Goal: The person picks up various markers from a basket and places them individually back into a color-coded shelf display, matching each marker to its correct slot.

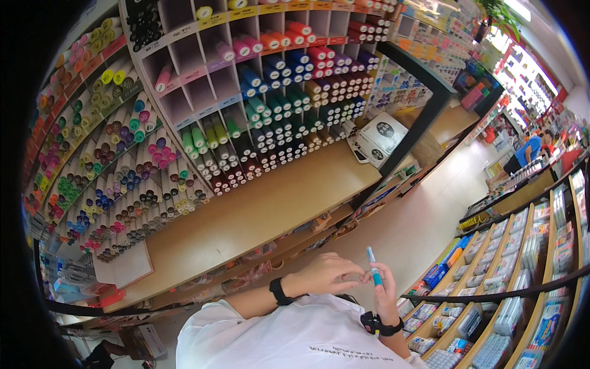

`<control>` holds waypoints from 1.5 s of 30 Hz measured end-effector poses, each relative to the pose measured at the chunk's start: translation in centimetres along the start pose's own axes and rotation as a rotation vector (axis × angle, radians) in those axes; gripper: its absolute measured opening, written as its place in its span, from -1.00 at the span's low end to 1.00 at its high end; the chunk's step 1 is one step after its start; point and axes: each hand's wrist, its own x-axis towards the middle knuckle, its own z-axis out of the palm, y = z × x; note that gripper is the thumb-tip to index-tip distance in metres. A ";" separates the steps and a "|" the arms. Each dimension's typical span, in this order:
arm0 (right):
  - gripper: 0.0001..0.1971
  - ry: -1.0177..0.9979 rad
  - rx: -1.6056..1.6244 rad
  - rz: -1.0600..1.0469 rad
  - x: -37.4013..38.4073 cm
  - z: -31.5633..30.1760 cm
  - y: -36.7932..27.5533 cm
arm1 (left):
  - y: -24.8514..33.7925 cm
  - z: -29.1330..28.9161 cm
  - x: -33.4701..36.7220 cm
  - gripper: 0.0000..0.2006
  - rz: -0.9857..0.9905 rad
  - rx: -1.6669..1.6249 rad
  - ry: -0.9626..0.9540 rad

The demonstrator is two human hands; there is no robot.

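Head view: holds a slim, cylindrical teal-and-white marker pen (376, 278) in the right hand (386, 290); bends the left hand (329, 273) just beside it, cannot tell whether gripping anything; beyond both hands, smooth wooden counter (264, 206) and round-capped markers (295, 101) in cubbies (196, 95).

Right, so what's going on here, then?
A person in a white shirt holds a slim teal-and-pale marker in the right hand. The left hand is beside it, fingers close; whether they touch it is unclear. Ahead, a pale wooden counter runs below a pale compartment rack of coloured, round-ended markers.
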 end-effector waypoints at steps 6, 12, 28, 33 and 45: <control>-0.28 -0.412 -0.055 -0.285 6.9 1.2 -1.5 | 0.7 -1.8 -1.6 -0.58 -0.217 -0.081 0.336; -0.36 -0.614 -0.049 -0.548 13.3 2.0 -2.4 | 1.2 -2.6 0.3 -0.37 -0.039 0.051 0.630; -0.40 -0.993 0.115 -0.577 22.5 3.6 -9.4 | 5.6 -6.4 7.6 0.01 -0.121 0.357 0.865; -0.42 -0.961 0.204 -0.556 23.6 5.8 -11.4 | 6.0 -8.0 9.0 -0.02 -0.105 0.211 0.990; -0.59 -0.685 0.154 -0.464 25.5 10.1 -12.0 | 4.6 -12.8 8.8 -0.16 -0.090 0.018 1.035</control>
